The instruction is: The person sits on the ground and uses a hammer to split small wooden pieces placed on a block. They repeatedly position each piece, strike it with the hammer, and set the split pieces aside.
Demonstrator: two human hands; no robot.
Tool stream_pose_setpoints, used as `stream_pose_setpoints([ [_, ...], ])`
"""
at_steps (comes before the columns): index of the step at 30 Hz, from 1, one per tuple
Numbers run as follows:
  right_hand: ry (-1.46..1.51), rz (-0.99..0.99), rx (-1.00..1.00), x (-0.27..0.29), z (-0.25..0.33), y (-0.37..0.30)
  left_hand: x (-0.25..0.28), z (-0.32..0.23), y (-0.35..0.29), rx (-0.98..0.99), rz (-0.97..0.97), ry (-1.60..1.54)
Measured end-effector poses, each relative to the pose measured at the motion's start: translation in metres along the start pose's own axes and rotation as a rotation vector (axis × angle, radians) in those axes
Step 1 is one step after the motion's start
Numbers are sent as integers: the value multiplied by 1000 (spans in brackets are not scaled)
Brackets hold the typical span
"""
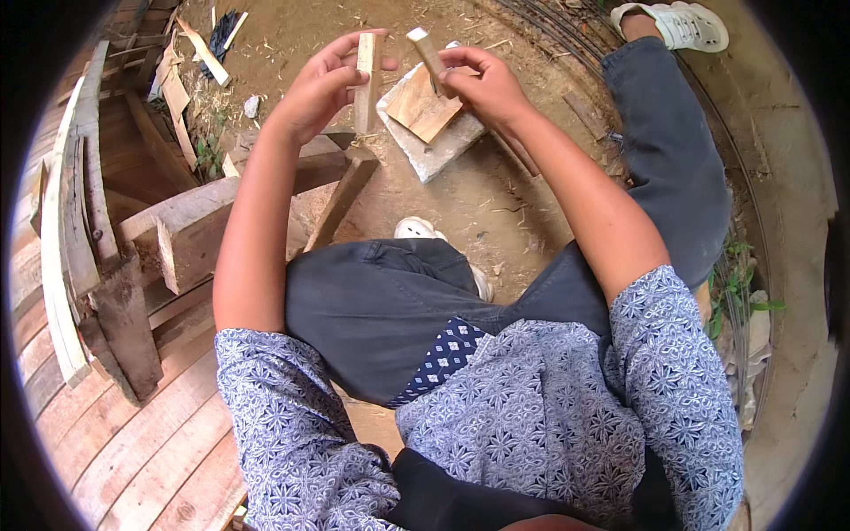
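My left hand point(323, 84) is closed on a short, pale wooden block point(364, 106), which stands roughly upright left of the stone slab. My right hand point(487, 88) grips a chisel point(426, 55) with a light wooden handle and a thin dark blade. The blade points down at a small flat square of wood point(416, 113); I cannot tell whether its tip touches the surface. That square lies on a whitish slab point(429, 162), which rests on the dirt ground between and ahead of my knees.
Rough timber beams point(195, 230) and a stack of planks point(106, 257) crowd the left side. Wooden boards point(150, 442) lie below them at lower left. Thin dark rods point(567, 40) curve along the ground at upper right. Wood scraps point(202, 49) lie at upper left.
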State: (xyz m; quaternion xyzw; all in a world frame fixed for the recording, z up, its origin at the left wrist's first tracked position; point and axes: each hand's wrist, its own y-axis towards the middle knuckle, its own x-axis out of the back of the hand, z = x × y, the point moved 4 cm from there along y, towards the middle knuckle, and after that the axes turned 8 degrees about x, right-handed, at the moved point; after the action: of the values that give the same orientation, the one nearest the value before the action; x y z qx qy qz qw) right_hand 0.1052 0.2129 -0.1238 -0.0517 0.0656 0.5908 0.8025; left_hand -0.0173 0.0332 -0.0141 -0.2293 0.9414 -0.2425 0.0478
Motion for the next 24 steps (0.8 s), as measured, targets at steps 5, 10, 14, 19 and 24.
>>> stream_pose_setpoints([
  [5, 3, 56, -58, -11, -21, -4, 6, 22, 14, 9, -252, 298],
  [10, 93, 32, -67, -7, -47, -3, -9, 23, 25, -180, -366, 685],
  [14, 93, 38, -56, -13, -58, 1, 0, 41, 32, -184, -407, 795],
  [19, 25, 51, -59, -17, -61, -2, -5, 42, 33, -107, -341, 805],
  [24, 11, 82, -107, -16, -61, -5, -8, 44, 34, -234, -354, 781],
])
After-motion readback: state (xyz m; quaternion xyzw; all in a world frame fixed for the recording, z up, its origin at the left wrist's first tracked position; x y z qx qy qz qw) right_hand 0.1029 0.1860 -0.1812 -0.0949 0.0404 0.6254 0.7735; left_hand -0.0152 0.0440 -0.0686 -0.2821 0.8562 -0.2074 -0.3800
